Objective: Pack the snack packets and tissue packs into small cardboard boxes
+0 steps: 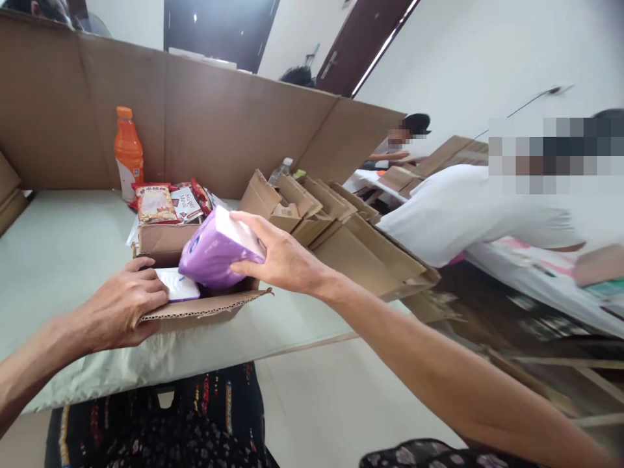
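My right hand (277, 253) grips a purple pack of tissues (212, 250) by its white end. The pack tilts over an open cardboard box (209, 307). Inside the box, at the left, lies another tissue pack (178, 285) with its white side up. My left hand (129, 302) is closed over the box's near left edge, its fingers beside that second pack. Red snack packets (156, 203) and a white-and-red "Sugar Meal" packet (186, 205) rest at the far side of the box. Behind them stands an orange drink bottle (129, 153).
A tall cardboard panel (205, 123) runs along the back of the table (63, 247). Several open cardboard boxes (351, 227) stand tilted at the right, a clear bottle (281, 170) behind them. A person in a white shirt (448, 208) sits close by on the right.
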`<state>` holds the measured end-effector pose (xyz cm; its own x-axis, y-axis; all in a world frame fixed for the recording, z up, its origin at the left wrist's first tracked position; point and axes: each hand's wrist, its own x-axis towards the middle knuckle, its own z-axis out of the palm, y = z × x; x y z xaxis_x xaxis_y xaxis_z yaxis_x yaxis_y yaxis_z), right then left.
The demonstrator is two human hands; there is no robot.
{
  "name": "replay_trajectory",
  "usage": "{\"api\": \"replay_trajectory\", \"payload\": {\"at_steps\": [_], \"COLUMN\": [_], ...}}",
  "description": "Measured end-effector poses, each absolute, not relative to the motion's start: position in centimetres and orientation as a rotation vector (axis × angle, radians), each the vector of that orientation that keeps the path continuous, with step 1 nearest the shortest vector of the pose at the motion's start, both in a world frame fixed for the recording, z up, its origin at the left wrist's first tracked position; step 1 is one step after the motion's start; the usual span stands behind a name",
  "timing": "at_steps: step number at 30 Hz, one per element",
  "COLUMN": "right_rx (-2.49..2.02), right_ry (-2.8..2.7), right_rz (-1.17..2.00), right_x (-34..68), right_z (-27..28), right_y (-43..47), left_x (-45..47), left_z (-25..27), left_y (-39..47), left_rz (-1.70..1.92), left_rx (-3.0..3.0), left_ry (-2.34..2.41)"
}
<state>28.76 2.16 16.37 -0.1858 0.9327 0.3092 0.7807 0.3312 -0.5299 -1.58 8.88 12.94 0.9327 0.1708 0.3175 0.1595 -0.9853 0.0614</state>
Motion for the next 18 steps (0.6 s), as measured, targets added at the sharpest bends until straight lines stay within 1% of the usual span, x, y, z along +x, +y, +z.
{"api": "replay_trajectory", "payload": {"at_steps": [5,8,14,18], "right_rx": [-1.597,-1.725,-1.781,-1.831], "right_ry": [-2.452,-2.587,-2.64,-2.547], "right_rz": [-0.151,-0.322,-0.384,-0.232], "right_x": [28.2,27.0,27.5,28.8], "right_z": [19.7,21.0,21.8,22.6], "right_y": [0.1,-0.1,1.3,2.1], "left_x": [-1.7,-1.7,-1.9,-1.9], "left_z": [12.6,12.4,12.2,12.1], "left_y": [9.0,9.2,9.1,9.2], "left_rz": [0.503,0.517,0.534,0.579], "left_rx": [3.07,3.072,3.087,3.074], "left_ry": [0.291,0.279,0.284,0.268]}}
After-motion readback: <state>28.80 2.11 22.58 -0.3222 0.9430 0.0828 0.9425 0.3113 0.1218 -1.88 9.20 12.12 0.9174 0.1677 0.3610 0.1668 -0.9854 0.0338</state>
